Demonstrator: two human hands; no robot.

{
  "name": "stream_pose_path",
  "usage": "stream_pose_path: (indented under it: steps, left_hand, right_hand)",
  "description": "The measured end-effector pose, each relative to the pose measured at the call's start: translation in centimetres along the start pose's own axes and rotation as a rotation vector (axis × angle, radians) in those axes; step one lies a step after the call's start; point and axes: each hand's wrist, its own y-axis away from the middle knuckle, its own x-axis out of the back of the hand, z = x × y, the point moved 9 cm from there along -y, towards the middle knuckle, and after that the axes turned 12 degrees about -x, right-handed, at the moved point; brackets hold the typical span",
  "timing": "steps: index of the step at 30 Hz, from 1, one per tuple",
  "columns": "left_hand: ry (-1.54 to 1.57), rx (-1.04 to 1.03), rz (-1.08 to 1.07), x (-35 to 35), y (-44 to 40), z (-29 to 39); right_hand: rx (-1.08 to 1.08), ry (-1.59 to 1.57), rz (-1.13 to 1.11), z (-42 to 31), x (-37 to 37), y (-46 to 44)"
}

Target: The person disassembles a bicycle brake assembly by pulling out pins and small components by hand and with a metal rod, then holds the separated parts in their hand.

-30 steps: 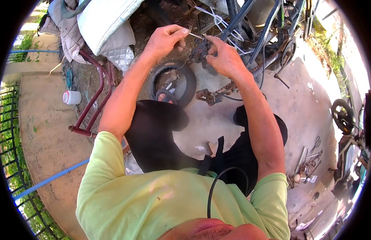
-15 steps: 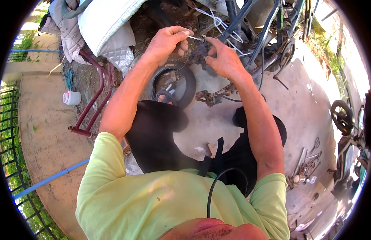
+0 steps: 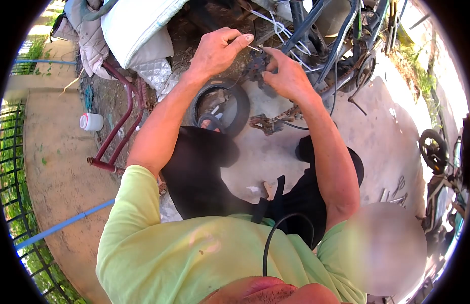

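"What's the big stuff round you?"

"Pale concrete floor [image 3: 386, 137] under most of it. Top R, dark bike frames [image 3: 340, 38] w/ white cord [image 3: 279, 31] looped by them, all crowding the space just past my R hand [image 3: 289, 78]. Top L, a white padded sheet [image 3: 138, 30]; below it, a maroon frame [image 3: 128, 114] at an angle."

"Anything in the way?"

"A pale round blur [image 3: 386, 248] covers the lower R: it hides part of the shoulder and the floor there. Btwn my forearms there's a black tyre [image 3: 241, 106] lying flat, w/ a foot [image 3: 209, 121] overlapping its near edge. Rusty bike part [image 3: 268, 123] on the floor, R of the tyre. Dark metal part [image 3: 256, 68] right by my R fingers."

"OK, hands?"

"L hand [image 3: 214, 50]: thumb & index pinched on a thin pale rod [image 3: 253, 47], other fingers curled. R hand: half open, index reaching to the rod's other end, thumb apart and lower, near the dark metal part. Can't tell if R actually grips anything."

"So the rod's where?"

"Btwn the 2 hands, up top, approx. centre, sloping down to the R."

"Containers?"

"Just 1 I can make out: small white tub [image 3: 94, 122] w/ a red marking, far L, beyond the maroon frame. Contents n/a, can't see inside."
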Motion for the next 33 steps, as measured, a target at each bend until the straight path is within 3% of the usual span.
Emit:
stream_pose_path:
  steps: [4,7,10,13,16,19,22,26,29,33]
  left_hand:
    - [0.225,0.279,0.083,-0.7,-0.2,-1.4]
    - [0.494,0.544,0.067,-2.3,0.9,-4.5]
    - [0.838,0.684,0.068,-3.5,2.0,-5.4]
    - [0.889,0.705,0.038,-3.3,2.7,-4.4]
    - [0.936,0.562,0.055,-3.0,2.5,-3.1]
    - [0.648,0.403,-0.005,-2.3,2.3,-3.4]
    - [0.291,0.457,-0.077,-1.5,2.5,-4.1]
    - [0.092,0.324,-0.093,-0.9,1.5,-2.9]
    - [0.186,0.243,0.029,-0.7,1.3,-1.7]
    - [0.616,0.570,-0.056,-2.3,2.5,-2.7]
  right_hand:
    - [0.000,0.001,-0.006,0.0,-0.1,0.0]
    - [-0.013,-0.002,-0.010,0.1,-0.1,0.0]
    - [-0.004,0.004,-0.008,0.1,-0.1,-0.1]
    - [-0.013,0.010,-0.015,0.2,-0.2,-0.2]
    - [-0.014,0.024,-0.019,0.1,-0.2,-0.1]
    - [0.009,0.025,0.015,0.0,-0.3,0.0]
    - [0.002,0.027,0.009,0.0,-0.3,0.0]
    - [0.005,0.023,0.013,-0.1,-0.3,0.0]
    - [0.004,0.015,0.005,0.0,-0.3,0.0]
    - [0.003,0.013,0.008,-0.1,-0.2,-0.1]
